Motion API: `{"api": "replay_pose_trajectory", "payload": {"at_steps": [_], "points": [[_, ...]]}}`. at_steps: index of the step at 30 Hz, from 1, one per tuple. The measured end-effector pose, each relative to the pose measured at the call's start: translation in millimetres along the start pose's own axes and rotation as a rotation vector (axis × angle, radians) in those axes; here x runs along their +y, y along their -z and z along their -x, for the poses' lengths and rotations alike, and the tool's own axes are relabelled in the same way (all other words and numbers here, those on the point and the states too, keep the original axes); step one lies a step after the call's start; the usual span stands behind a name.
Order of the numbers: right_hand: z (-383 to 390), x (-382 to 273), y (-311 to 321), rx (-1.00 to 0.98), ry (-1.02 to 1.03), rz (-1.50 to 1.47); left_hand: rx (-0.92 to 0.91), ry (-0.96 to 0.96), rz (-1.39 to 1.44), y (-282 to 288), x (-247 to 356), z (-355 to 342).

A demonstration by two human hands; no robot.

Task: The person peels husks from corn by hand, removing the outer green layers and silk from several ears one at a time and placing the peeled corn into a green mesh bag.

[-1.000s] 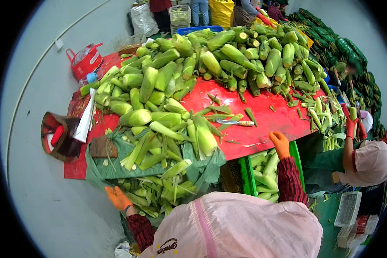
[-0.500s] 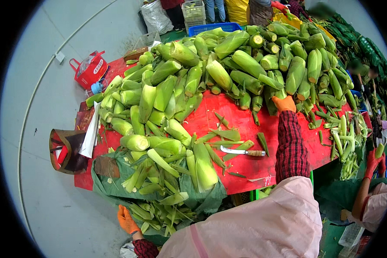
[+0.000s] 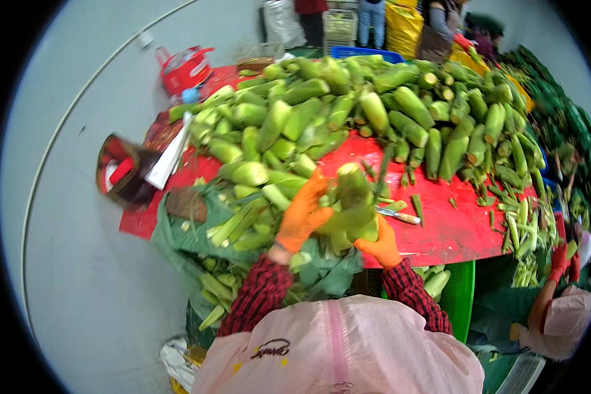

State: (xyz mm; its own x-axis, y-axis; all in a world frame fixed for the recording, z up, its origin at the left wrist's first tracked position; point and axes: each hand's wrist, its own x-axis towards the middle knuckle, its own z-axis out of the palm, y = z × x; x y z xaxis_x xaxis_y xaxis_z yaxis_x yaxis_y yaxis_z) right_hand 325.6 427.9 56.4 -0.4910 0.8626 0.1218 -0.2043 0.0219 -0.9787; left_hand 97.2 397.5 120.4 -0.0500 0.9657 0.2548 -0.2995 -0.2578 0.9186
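An unpeeled ear of corn (image 3: 353,187) stands roughly upright between my hands, over the near edge of the red table. My right hand (image 3: 381,244), in an orange glove, closes round its lower part. A green husk leaf (image 3: 335,222) stretches from the ear toward my left hand (image 3: 302,213), also gloved in orange, which grips it; motion blurs the fingertips. Just right of the ear lies a knife (image 3: 404,215) with a wooden handle, its blade partly hidden. A large heap of husked ears (image 3: 302,118) covers the far side of the table.
Stripped husks lie on a green sheet (image 3: 177,246) at the near left. A brown bag (image 3: 128,171) and a red bag (image 3: 185,71) stand left. Below the table is a green crate (image 3: 459,295). A co-worker's red-gloved hand (image 3: 559,262) is at the right.
My right hand has come back from the heap and now holds an ear near me. My left hand has risen from the husks below the table edge to that ear. The view has shifted.
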Motion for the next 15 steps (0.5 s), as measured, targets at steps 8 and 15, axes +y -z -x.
{"api": "replay_pose_trajectory", "payload": {"at_steps": [8, 15], "points": [[-15, -58, -121, -0.242, 0.031, 0.023, 0.233, -0.187, -0.15, 42, 48, 89], [-19, -91, -210, -0.529, -0.321, 0.185, 0.381, -0.212, -0.608, 78, 63, 166]]}}
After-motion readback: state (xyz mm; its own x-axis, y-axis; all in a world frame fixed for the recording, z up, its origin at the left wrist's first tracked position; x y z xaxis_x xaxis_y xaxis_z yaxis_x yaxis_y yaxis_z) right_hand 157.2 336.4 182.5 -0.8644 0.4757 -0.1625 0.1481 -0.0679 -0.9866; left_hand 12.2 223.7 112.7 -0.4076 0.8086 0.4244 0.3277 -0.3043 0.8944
